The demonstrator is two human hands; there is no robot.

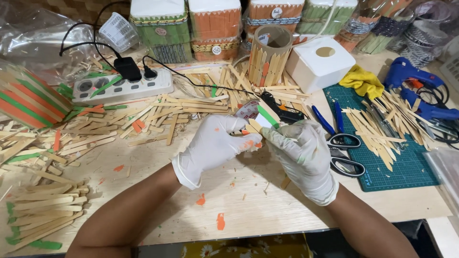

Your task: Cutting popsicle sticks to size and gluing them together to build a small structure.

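Observation:
Both my hands wear white gloves stained with paint. My left hand [213, 145] and my right hand [301, 153] meet over the middle of the wooden table [258, 215]. Together they pinch a small craft piece [256, 119]: a round white container with plain, green and orange wooden sticks along its side. My left fingers grip its near left side. My right fingers press a stick against its right side. Most of the piece is hidden behind my fingers.
Loose wooden sticks [158, 114] litter the table; more lie stacked at left [43, 210]. A power strip [122, 86] sits at back left, a stick-clad cylinder [268, 57] and white box [319, 62] behind. On the green cutting mat [397, 167] lie scissors [346, 153], sticks and blue glue guns [420, 91].

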